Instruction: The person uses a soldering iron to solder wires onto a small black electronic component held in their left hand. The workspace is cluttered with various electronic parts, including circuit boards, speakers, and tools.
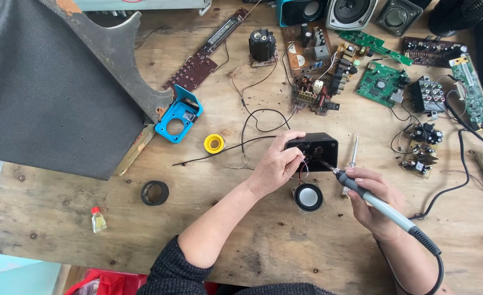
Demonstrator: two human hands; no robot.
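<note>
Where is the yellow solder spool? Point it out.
In the head view, the yellow solder spool lies on the wooden table, left of the left hand and just right of the blue plastic frame.

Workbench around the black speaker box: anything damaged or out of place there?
The large grey speaker panel at upper left has a broken, jagged edge with torn backing showing. The small round speaker lies loose on the table, outside the black box. Bare circuit boards lie scattered.

You can see a yellow tape roll [214, 143], a black ring [154, 193], a tiny bottle [98, 220], a blue frame [178, 115] and a green board [380, 83].
</note>
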